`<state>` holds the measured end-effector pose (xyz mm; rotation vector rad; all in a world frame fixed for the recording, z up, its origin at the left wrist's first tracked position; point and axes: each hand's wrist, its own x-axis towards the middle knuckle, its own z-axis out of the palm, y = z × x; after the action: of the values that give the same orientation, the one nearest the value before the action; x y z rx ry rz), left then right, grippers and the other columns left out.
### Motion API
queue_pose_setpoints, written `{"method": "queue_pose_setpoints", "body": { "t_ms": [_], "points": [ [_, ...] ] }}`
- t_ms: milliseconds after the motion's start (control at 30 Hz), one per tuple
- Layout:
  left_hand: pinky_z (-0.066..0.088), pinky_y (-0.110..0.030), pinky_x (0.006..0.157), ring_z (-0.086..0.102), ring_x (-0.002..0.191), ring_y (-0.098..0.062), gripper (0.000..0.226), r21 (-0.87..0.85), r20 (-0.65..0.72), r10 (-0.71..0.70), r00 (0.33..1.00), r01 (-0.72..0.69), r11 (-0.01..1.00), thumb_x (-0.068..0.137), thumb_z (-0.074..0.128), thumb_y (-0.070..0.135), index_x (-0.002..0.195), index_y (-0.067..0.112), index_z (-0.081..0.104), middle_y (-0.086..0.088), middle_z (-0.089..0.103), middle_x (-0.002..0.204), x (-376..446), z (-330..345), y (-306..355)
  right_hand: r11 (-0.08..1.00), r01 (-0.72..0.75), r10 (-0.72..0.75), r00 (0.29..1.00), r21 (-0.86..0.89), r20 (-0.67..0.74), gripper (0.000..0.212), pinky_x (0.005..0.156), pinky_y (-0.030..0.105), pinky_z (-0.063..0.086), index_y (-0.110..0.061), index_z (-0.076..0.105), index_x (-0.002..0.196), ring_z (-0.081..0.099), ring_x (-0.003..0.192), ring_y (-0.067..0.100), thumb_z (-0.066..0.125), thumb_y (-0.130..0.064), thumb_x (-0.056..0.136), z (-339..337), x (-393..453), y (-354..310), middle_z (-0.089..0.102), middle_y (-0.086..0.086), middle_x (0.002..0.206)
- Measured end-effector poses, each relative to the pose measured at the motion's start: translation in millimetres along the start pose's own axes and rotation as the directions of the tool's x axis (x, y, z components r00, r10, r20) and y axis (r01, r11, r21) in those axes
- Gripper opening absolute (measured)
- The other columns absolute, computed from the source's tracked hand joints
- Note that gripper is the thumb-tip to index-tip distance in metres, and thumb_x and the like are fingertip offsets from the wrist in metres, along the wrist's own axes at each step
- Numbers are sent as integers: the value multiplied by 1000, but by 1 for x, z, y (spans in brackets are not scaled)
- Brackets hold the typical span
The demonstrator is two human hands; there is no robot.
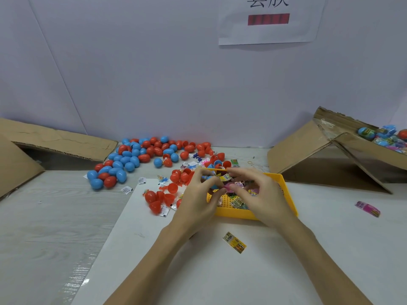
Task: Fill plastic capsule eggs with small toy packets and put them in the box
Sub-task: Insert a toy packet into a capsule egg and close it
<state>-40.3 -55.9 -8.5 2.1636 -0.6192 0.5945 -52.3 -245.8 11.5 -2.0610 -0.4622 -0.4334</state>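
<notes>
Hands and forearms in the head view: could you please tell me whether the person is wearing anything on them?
Nothing is worn. The left hand and right hand are bare, with no gloves, rings, watch or bracelet visible. Both forearms are uncovered to the bottom edge of the picture, so no sleeve shows. The fingernails look short and unpainted.

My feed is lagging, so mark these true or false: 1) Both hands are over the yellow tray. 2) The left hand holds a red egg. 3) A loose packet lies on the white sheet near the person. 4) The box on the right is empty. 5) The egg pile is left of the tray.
1) True: left hand and right hand work over the tray.
2) False: it holds a blue egg.
3) True: packet.
4) False: the box holds filled eggs.
5) True: pile.
</notes>
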Motion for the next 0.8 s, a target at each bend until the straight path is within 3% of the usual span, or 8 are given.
{"method": "queue_pose_setpoints", "body": {
  "t_ms": [200, 333, 433, 533, 667, 800],
  "points": [
    [36, -7, 81, 53, 105, -16, 10, 156, 63, 109, 992, -118, 981, 89, 79, 19, 93, 15, 71, -6, 52, 120, -1, -1, -7, 938, 97, -61, 991, -332, 118, 19, 90, 35, 53, -19, 77, 115, 62, 103, 15, 72, -16, 96, 13, -1, 5, 70, -1, 106],
    [54, -25, 82, 58, 107, -23, 16, 253, 106, 163, 981, -185, 950, 89, 79, 26, 93, 14, 69, -10, 55, 124, 0, -4, -4, 912, 57, -4, 991, -405, 130, 16, 93, 31, 53, -22, 79, 111, 63, 105, 12, 69, -17, 99, 13, -2, 8, 73, -5, 110],
    [52, -21, 82, 57, 101, -15, 14, 154, 46, 119, 992, -125, 980, 93, 74, 25, 104, 16, 72, -7, 53, 124, 0, -6, 2, 945, -27, 41, 998, -327, 37, 11, 79, 15, 53, -26, 82, 102, 67, 89, 4, 76, -22, 94, 11, -3, 5, 76, -11, 97],
    [51, -17, 83, 57, 100, -12, 24, 38, -26, 39, 999, -38, 999, 98, 66, 11, 120, 17, 71, -5, 54, 121, 2, -8, 6, 976, -152, 142, 987, -157, -70, 4, 66, 11, 50, -32, 81, 88, 67, 82, -2, 78, -33, 91, 6, -3, 3, 74, -18, 78],
    [53, -20, 85, 60, 101, -9, 36, -64, -45, -44, 998, 42, 997, 99, 64, 12, 135, 19, 61, 3, 60, 119, 3, -10, 8, 969, -246, 248, 960, 25, -131, 19, 74, 31, 60, -25, 82, 83, 71, 76, 9, 73, -37, 94, 1, -1, 4, 75, -10, 72],
    [54, -18, 84, 63, 99, -6, 30, -130, -12, -72, 997, 70, 989, 95, 71, 22, 123, 16, 63, 7, 67, 112, 1, -6, 13, 949, -293, 306, 946, 115, -111, 20, 77, 36, 63, -29, 82, 84, 72, 77, 8, 70, -41, 94, 3, -2, 5, 76, -11, 73]
  ]
}}
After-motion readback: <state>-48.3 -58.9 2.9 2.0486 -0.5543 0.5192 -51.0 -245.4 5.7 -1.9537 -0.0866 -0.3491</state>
